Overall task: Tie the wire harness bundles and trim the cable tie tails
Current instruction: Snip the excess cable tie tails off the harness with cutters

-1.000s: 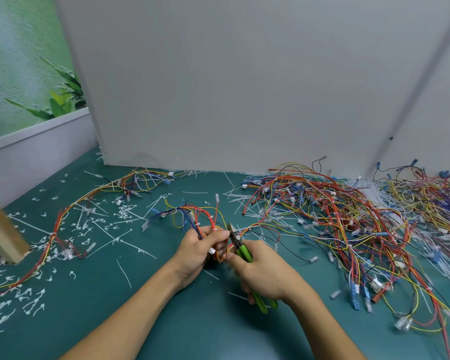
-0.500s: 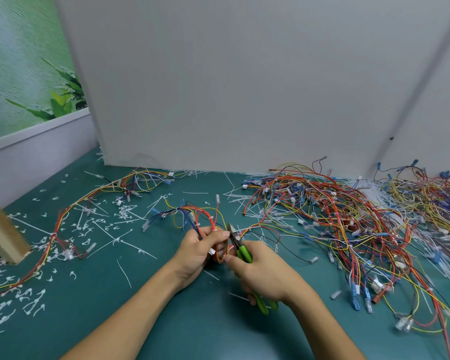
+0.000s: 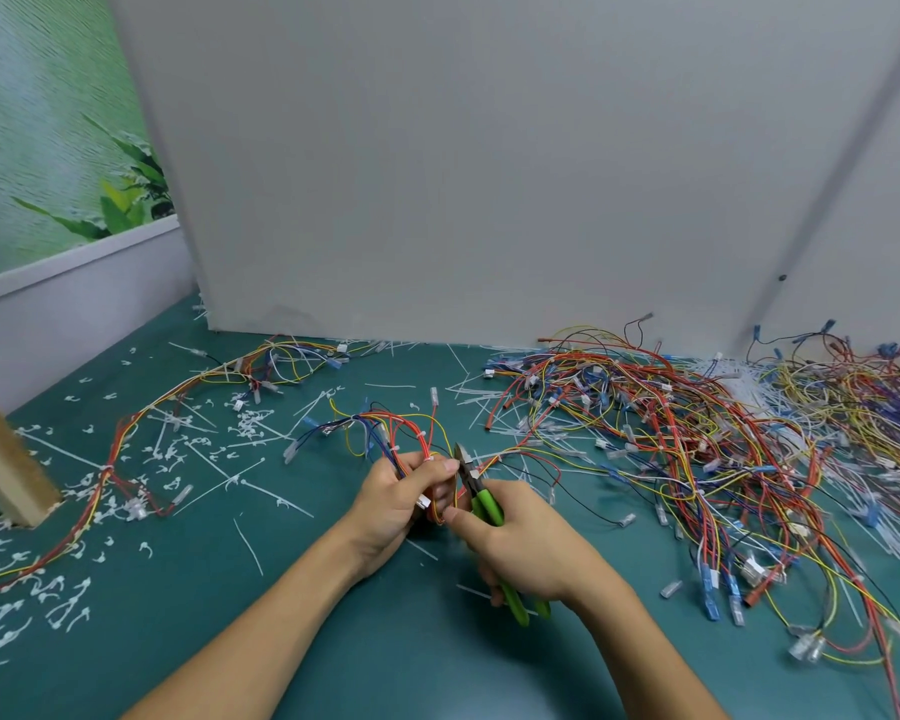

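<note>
Wire harness bundle, thin glossy strands at frame centre, pinched by left hand; right hand grips green-handled cutters, blade tips indistinct

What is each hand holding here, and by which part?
The left hand grips the wire harness bundle at its near looped end. The right hand holds the green-handled cutters by the handles.

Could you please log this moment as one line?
left hand grips red-yellow wire bundle | right hand grips green-handled cutters | tips beside bundle
</note>
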